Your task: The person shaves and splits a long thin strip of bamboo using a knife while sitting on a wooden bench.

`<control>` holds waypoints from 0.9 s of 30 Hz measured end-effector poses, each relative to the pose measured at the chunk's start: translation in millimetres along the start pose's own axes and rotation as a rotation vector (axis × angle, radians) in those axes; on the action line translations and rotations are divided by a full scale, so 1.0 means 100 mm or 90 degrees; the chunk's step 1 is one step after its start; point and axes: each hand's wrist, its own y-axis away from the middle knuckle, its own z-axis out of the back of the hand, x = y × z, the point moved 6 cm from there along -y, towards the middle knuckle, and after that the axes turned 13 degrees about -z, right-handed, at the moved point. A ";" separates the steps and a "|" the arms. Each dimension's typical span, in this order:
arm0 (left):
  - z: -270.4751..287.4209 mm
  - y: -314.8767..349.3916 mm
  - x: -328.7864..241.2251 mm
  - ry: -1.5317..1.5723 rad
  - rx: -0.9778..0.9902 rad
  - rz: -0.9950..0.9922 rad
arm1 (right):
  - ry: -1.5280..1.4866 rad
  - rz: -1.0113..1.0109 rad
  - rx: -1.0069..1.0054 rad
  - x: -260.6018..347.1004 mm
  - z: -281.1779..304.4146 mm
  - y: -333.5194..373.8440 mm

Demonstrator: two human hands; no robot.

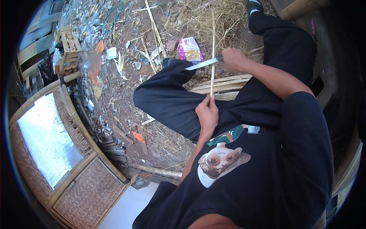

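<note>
My left hand (208, 115) is closed on the near end of a long, thin, pale strip that looks like bamboo (213, 38). The strip points away from me over my crossed legs. My right hand (233, 60) grips the dark handle of a knife (203, 64), whose blade lies across the strip about midway along and points left. Between my legs, beneath the strip, are several split pale wood or bamboo pieces (223, 84). Their far ends are partly hidden by my trousers.
Beyond my knee lies a pink and white packet (190, 49), near a heap of straw-like shavings (228, 23). Litter and long slats (154, 24) cover the dirt ground. A wooden crate (70, 45) stands far left. At left is a woven bamboo panel (89, 187) with a bamboo frame.
</note>
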 end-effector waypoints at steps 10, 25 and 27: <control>0.08 -0.02 0.13 0.011 0.002 0.035 | -0.174 -0.335 -0.075 -0.60 0.16 -0.61; -0.02 -0.01 0.38 0.236 0.023 0.138 | -0.069 -0.033 -0.018 0.22 0.22 -0.06; 0.00 0.00 0.38 0.295 0.016 0.168 | -0.062 -0.017 -0.025 0.32 0.23 0.09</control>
